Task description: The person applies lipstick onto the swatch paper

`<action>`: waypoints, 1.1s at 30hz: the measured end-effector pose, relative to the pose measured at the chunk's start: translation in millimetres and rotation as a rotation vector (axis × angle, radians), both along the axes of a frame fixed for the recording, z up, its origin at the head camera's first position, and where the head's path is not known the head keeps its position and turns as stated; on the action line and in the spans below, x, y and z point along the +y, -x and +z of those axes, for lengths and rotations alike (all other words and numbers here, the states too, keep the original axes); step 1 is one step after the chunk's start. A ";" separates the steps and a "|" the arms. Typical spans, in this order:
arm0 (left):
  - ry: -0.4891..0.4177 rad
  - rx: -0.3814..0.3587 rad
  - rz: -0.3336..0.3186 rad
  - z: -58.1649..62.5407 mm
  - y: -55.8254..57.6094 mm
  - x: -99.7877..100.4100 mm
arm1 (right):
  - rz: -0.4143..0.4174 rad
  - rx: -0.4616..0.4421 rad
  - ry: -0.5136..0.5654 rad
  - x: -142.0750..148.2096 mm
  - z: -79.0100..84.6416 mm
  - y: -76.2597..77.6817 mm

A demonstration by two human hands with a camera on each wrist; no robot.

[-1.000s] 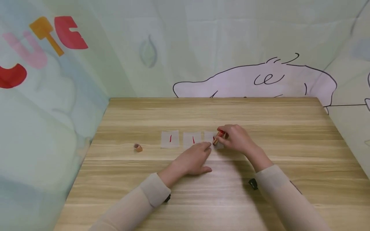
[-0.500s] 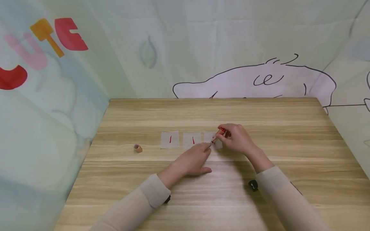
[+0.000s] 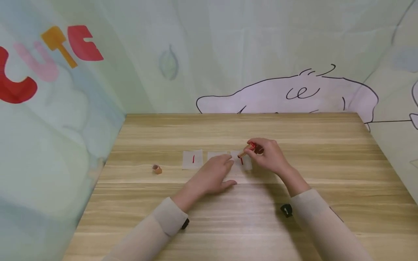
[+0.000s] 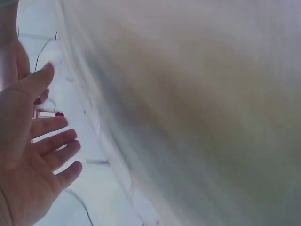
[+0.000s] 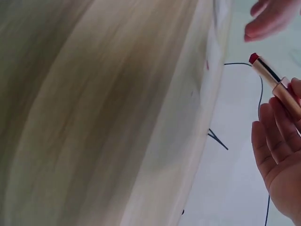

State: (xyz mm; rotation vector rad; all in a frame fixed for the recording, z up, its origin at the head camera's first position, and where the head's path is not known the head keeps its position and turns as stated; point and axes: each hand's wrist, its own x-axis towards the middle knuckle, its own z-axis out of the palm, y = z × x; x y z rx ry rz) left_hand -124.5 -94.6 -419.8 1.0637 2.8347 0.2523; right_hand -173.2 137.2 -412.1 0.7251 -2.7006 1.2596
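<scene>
My right hand (image 3: 269, 154) pinches a lipstick (image 3: 246, 150) between thumb and fingers, above the right one of three thin white paper squares. In the right wrist view, the lipstick (image 5: 277, 84) shows its red tip and gold-coloured tube. A red stroke (image 3: 241, 160) marks the right square (image 3: 247, 165). My left hand (image 3: 213, 174) lies with loosely straight fingers over the middle square (image 3: 213, 155), covering most of it and any mark there. The left wrist view shows that hand (image 4: 28, 155) holding nothing. The left square (image 3: 187, 162) carries another red stroke.
A lipstick cap (image 3: 157, 169) sits on the wooden table (image 3: 169, 134), left of the squares. Black wrist devices (image 3: 286, 210) show beneath both sleeves. Printed fabric (image 3: 137, 72) hangs behind and beside the table.
The lipstick has lifted up and away from the right square, uncovering its red stroke. My left hand has shifted slightly left, off that square's edge, and now hides the middle square's stroke.
</scene>
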 end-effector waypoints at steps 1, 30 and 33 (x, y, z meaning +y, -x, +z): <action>-0.023 0.024 0.015 3.1 2.4 -2.8 | -0.001 -0.009 0.025 -0.6 0.4 -0.1; -0.246 0.230 0.170 45.5 19.2 -29.8 | 0.003 -0.208 0.458 -31.6 14.9 -12.2; -0.274 0.238 0.158 45.7 20.0 -29.5 | 0.014 -0.216 0.498 -36.1 15.3 -14.1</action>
